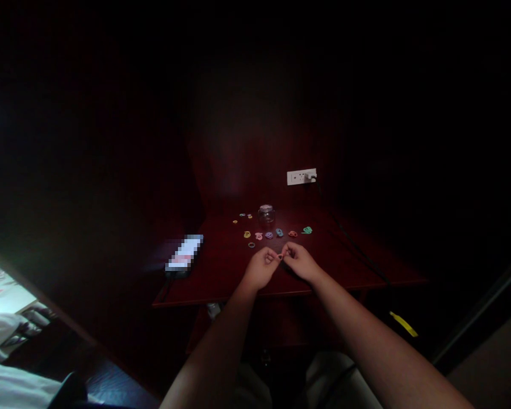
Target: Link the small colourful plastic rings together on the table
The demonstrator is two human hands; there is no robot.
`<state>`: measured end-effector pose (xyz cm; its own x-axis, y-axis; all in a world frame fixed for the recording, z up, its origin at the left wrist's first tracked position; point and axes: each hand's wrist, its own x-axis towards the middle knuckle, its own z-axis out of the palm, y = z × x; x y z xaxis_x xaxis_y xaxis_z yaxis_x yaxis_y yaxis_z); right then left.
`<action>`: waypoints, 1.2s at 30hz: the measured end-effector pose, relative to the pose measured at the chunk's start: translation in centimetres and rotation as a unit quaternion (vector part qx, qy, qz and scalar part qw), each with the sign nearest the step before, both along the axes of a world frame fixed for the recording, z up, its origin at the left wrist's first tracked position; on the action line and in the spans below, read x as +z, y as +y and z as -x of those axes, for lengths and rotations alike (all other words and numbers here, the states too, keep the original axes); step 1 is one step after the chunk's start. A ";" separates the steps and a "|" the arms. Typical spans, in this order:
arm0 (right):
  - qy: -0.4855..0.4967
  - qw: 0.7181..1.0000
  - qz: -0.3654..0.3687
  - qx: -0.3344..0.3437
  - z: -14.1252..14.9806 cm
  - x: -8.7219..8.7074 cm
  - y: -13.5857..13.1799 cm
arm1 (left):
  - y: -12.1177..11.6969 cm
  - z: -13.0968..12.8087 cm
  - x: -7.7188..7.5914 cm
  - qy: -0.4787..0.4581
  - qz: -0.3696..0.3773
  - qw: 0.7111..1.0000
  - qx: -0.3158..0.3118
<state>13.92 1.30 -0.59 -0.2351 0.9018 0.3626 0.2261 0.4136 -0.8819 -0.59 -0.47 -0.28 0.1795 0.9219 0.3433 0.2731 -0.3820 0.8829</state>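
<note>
Nearest, at the lower right of the frame, a yellow strip [403, 324] shows beyond the edge of the tabletop [344, 264]. Just below the middle of the frame, the left hand [262, 268] and right hand [301, 263] meet over the near part of the tabletop, fingertips almost together, with a small loop [280, 257] pinched between them. The loop looks very light, and probably soft or springy rather than brittle; its material cannot be told for certain. Being so slight, it would best be taken by the rim, between thumb and forefinger, on opposite sides.

At the left of the frame lies a device [184, 253] with a lit screen, blocked out into squares and unreadable. A dark ring [251, 245] rests just beyond the left hand. Past it runs a row of little looped bundles: yellow [247, 234], pink [259, 236], purple [269, 234], blue [279, 232], red-orange [293, 233] and green [307, 230]. Behind them stands a clear jar [266, 215], upright, with a few loose loops [235, 221] to its left. Farthest, right of centre, a plug [310, 178] sits in a white wall socket [295, 178]. No brand or lettering can be read anywhere.
</note>
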 end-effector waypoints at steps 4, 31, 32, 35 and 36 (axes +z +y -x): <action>0.000 1.000 0.003 0.002 0.0 0.0 0.0 | 0.0 0.0 -0.1 -0.004 0.000 1.000 0.002; -0.008 1.000 -0.017 0.001 0.0 0.1 -0.1 | -0.3 -0.1 0.3 -0.007 0.007 1.000 -0.012; -0.009 1.000 -0.017 0.001 0.0 0.1 -0.1 | -0.3 -0.1 0.2 -0.008 0.006 1.000 -0.012; -0.012 1.000 -0.019 0.005 0.0 0.2 -0.1 | -0.2 0.0 0.1 -0.006 0.003 1.000 -0.014; -0.013 1.000 -0.020 0.006 0.0 0.2 -0.2 | -0.2 0.0 0.0 -0.005 0.001 1.000 -0.014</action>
<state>13.94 1.14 -0.40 -0.2555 0.8835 0.3927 0.2430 0.4518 -0.8584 -0.59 -0.65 -0.27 0.2013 0.9177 0.3426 0.2528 -0.3866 0.8869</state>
